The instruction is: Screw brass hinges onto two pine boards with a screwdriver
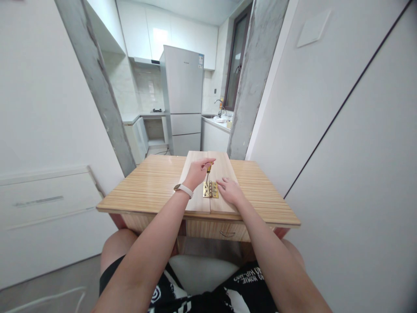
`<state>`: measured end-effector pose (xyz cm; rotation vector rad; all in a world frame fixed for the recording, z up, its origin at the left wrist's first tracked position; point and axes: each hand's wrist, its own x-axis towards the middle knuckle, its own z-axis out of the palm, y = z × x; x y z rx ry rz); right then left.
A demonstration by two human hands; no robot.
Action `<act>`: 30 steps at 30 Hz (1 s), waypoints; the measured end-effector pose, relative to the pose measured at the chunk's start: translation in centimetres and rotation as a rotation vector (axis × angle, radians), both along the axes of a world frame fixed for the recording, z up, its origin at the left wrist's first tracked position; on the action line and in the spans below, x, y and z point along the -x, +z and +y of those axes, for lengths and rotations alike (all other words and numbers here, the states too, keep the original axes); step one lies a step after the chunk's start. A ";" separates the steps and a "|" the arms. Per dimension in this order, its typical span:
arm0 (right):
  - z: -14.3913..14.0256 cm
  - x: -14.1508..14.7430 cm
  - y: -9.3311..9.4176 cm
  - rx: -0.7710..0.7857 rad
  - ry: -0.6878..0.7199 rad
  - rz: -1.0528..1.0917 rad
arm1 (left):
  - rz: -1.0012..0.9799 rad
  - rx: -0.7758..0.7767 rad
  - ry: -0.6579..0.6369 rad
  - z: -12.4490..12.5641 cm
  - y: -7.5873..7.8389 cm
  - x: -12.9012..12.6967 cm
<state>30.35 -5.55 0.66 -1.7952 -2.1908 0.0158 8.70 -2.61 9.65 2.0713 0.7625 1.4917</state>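
Observation:
Two pale wooden boards [195, 163] lie side by side on a small striped wooden table [153, 187]. A brass hinge [211, 190] sits across their seam near the front. My left hand [196, 172], with a white watch on the wrist, grips a small yellow-handled screwdriver [208, 170] held upright, its tip down on the hinge. My right hand [230, 190] lies flat on the right board just beside the hinge, fingers touching its edge.
The table has a drawer with a handle [227, 234] facing my knees. A white wall panel [342, 130] stands close on the right and white drawers [42, 204] on the left. Beyond is a kitchen with a fridge [183, 100] and a sink counter [217, 124].

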 end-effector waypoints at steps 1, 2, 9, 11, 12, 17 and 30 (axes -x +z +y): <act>0.0 0.0 0.0 -0.001 0.002 -0.001 | 0.007 -0.015 0.012 -0.1 0.1 0.0; 0.0 0.0 0.1 -0.002 0.004 -0.002 | 0.011 -0.028 0.022 -0.3 0.3 0.0; -0.1 0.1 0.2 0.006 -0.005 0.002 | -0.008 -0.069 0.122 -0.8 0.6 0.4; -0.1 0.1 0.2 0.001 -0.003 0.001 | 0.010 -0.090 0.109 -0.6 0.5 0.6; -0.1 0.1 0.2 -0.002 -0.004 0.001 | 0.024 -0.103 0.097 -0.5 0.4 0.6; -0.1 0.1 0.2 -0.007 -0.005 -0.007 | 0.070 -0.086 0.044 0.1 -0.1 0.5; -0.2 0.1 0.4 0.002 -0.002 -0.009 | 0.005 -0.019 0.077 -0.2 0.3 0.4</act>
